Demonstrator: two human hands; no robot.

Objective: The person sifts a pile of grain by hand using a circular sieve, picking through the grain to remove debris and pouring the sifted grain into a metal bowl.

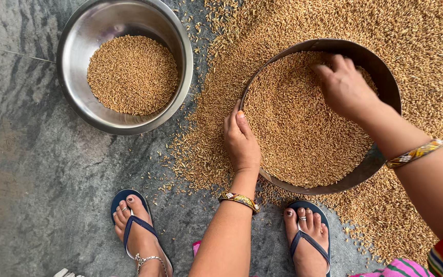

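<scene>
2 hands at 1 round sieve (380, 87) full of wheat, right of centre on the grain-strewn floor (37, 169). Left hand (241, 141): grip pinching the sieve's left rim. Right hand (344, 87): fingers loosely curled into the wheat (298, 128). Steel bowl (73, 61) of grain: far left.

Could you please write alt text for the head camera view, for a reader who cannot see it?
Seen from above, a person's left hand grips the rim of a round metal sieve full of grain while the right hand rests fingers-down in it. The sieve sits on loose grain spread over a grey stone floor, beside a steel bowl partly filled with grain.
</scene>
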